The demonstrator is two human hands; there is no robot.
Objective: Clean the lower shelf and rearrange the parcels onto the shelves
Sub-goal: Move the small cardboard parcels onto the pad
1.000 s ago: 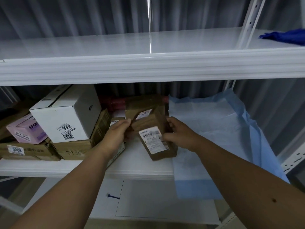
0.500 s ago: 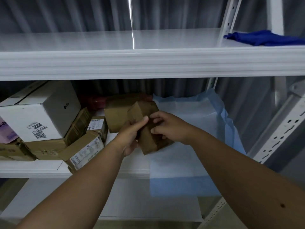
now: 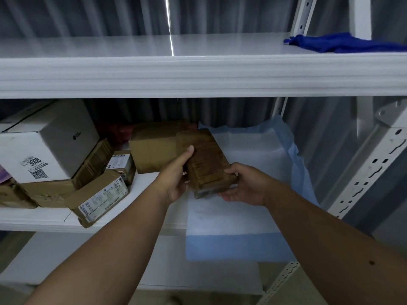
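Both hands, left hand (image 3: pixel 176 183) and right hand (image 3: pixel 244 186), clasped a brown parcel (image 3: pixel 207 161) above the blue sheet (image 3: pixel 253 155); boxes (image 3: pixel 46 142) crowded the shelf (image 3: pixel 44 219) leftward.

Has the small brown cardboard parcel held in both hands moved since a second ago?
Yes. The small brown cardboard parcel has shifted right, away from the white box labelled 3008, and now hangs over the light blue sheet.

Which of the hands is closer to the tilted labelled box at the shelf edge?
Left. The left hand is just right of the tilted labelled box; the right hand is farther right, beyond the held brown parcel.
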